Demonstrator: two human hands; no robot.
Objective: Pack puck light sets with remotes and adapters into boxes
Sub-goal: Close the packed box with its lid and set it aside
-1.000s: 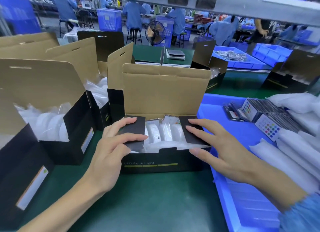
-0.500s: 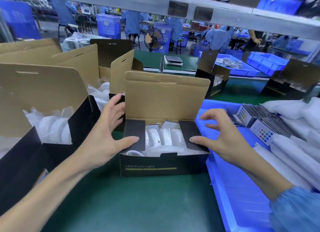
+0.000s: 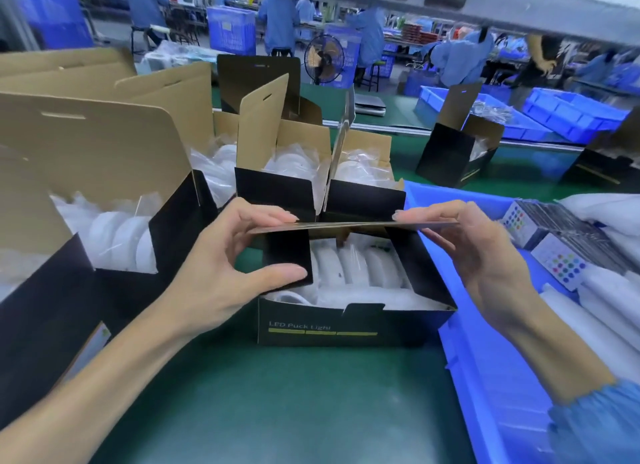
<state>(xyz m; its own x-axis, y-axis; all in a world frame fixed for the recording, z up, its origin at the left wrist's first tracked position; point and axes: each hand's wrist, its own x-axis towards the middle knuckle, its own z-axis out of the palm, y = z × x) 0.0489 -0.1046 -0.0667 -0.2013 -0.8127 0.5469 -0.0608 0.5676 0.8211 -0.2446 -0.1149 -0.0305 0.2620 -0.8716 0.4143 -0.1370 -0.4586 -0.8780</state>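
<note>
Folding one lid [image 3: 353, 225], two hands [image 3: 221, 273]

In front of you on the green mat sits a black cardboard box printed "LED Puck Light" [image 3: 332, 328], its long lid flap [image 3: 353, 225] folded down level, both side flaps tucked inward over white bagged round puck lights [image 3: 356, 266] standing on edge inside.

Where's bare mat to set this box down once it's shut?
Free: green mat in front of the box, between the forearms, left of the blue tray. Crowded: open boxes left and behind, remotes and white bags in the tray.
</note>
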